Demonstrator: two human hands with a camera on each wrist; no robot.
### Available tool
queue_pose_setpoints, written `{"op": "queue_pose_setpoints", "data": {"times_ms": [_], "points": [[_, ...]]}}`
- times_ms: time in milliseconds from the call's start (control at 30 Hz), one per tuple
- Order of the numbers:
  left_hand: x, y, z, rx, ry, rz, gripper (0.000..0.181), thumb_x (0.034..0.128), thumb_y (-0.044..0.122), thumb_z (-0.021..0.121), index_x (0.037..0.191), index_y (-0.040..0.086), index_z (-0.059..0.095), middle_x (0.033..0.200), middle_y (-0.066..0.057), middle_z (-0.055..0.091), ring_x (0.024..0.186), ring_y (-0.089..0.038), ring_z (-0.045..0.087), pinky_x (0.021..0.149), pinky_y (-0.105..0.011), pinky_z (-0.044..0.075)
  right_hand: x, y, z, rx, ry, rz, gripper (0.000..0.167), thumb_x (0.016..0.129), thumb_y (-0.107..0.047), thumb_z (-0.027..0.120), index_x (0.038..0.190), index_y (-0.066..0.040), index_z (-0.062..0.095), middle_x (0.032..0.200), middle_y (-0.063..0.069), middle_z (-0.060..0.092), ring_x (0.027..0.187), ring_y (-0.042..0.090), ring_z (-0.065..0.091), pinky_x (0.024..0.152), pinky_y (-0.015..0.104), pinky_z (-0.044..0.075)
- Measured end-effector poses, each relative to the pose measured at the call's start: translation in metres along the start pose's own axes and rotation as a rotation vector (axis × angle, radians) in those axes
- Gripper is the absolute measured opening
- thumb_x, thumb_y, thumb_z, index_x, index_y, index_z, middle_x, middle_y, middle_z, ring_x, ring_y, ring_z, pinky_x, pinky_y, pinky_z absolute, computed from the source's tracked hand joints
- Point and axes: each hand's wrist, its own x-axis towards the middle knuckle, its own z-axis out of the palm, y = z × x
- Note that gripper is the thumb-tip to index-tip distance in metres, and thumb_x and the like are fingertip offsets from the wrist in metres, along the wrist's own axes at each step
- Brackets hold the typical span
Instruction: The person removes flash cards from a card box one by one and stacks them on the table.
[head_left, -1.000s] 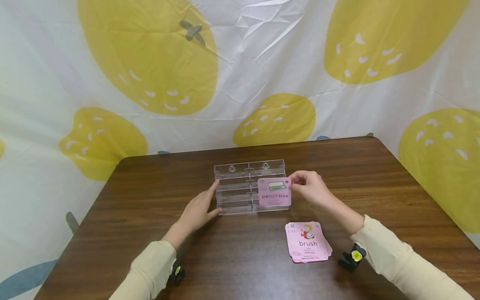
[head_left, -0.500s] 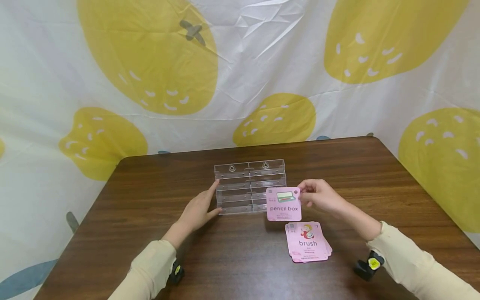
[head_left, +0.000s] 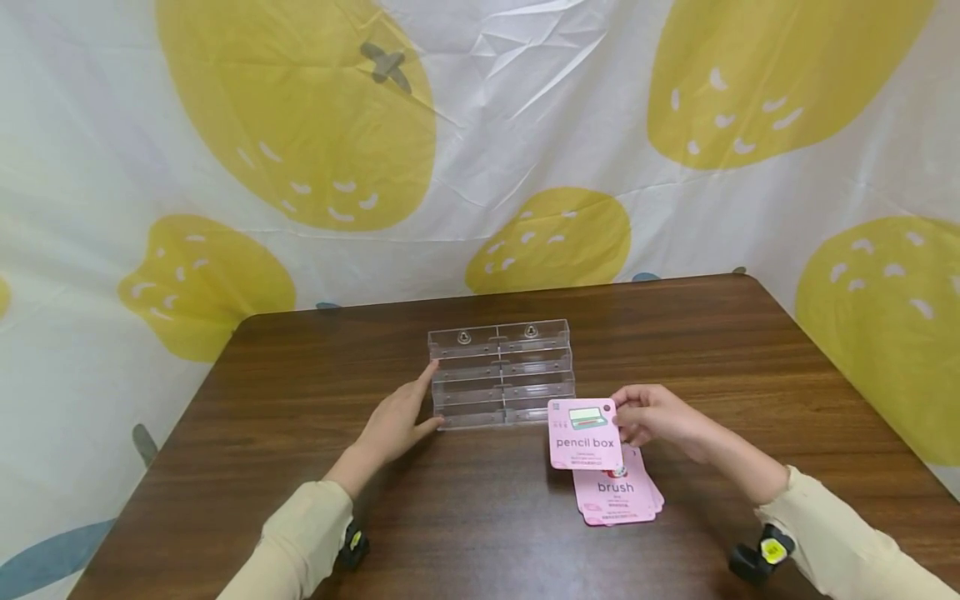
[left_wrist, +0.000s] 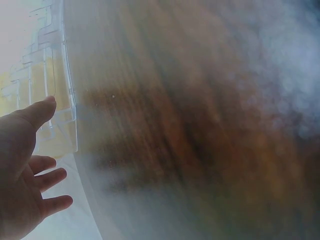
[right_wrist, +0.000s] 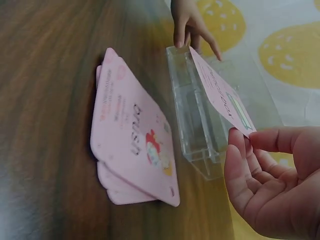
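Note:
My right hand (head_left: 663, 421) pinches a pink "pencil box" card (head_left: 585, 435) by its right edge, between thumb and fingers. The card is held above a small stack of pink cards (head_left: 617, 497) whose top one reads "brush", and it hides part of that picture. A clear plastic rack (head_left: 501, 375), with stepped compartments in two columns, stands just beyond. My left hand (head_left: 393, 425) rests against the rack's left side, fingers straight. In the left wrist view the thumb (left_wrist: 42, 111) lies by the rack's edge and the other fingers are extended.
The brown wooden table (head_left: 300, 392) carries the rack and the card stack. Behind it hangs a white cloth (head_left: 480, 150) with yellow fruit prints. Each wrist wears a black camera mount (head_left: 761, 554) near the cuff.
My right hand has drawn the "pencil box" card away from the front of the rack, towards me and to the right, over the stack. The left hand and the rack have stayed put.

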Motion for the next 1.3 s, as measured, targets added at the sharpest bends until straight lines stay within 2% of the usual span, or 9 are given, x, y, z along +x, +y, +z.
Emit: {"op": "queue_pose_setpoints", "data": {"times_ms": [133,500,667,1033,1300], "points": [[0.0,0.0,0.0,0.004,-0.007,-0.006,0.085,0.0821,0.029,0.067,0.146,0.012,0.013,0.132,-0.021,0.046,0.118,-0.034,0.046,0.098,-0.045,0.038,-0.006,0.007,-0.003,-0.005,-0.004,0.045,0.03,0.086,-0.004,0.051,0.11,0.014,0.048,0.082,0.006,0.062,0.07,0.017,0.057,0.062,0.03,0.052],[0.0,-0.001,0.0,0.008,-0.028,-0.008,0.085,0.0834,0.03,0.066,0.147,0.014,0.011,0.132,-0.02,0.046,0.119,-0.034,0.046,0.098,-0.045,0.038,-0.022,0.033,-0.008,0.055,-0.042,0.08,0.037,0.086,-0.003,0.053,0.115,0.018,0.043,0.084,0.005,0.062,0.072,0.014,0.057,0.061,0.026,0.052],[0.0,-0.001,-0.001,0.012,-0.025,-0.007,0.085,0.0833,0.03,0.066,0.147,0.013,0.012,0.133,-0.02,0.045,0.119,-0.034,0.046,0.099,-0.045,0.037,-0.026,0.039,-0.009,0.063,-0.069,0.069,0.04,0.084,-0.001,0.054,0.116,0.019,0.042,0.088,0.007,0.063,0.074,0.014,0.059,0.062,0.026,0.052],[0.0,-0.001,0.0,0.011,-0.028,-0.014,0.085,0.0832,0.031,0.066,0.147,0.014,0.011,0.132,-0.02,0.046,0.119,-0.034,0.046,0.099,-0.045,0.037,-0.027,0.048,-0.006,0.094,-0.105,0.04,0.04,0.084,-0.001,0.054,0.115,0.02,0.042,0.085,0.006,0.061,0.07,0.014,0.059,0.06,0.025,0.052],[0.0,-0.002,0.0,0.006,-0.029,-0.012,0.085,0.0835,0.031,0.065,0.147,0.015,0.01,0.132,-0.02,0.046,0.119,-0.034,0.046,0.098,-0.045,0.038,-0.027,0.052,-0.003,0.089,-0.093,0.043,0.04,0.084,-0.001,0.053,0.115,0.02,0.041,0.083,0.006,0.062,0.068,0.015,0.059,0.058,0.026,0.052]]}}
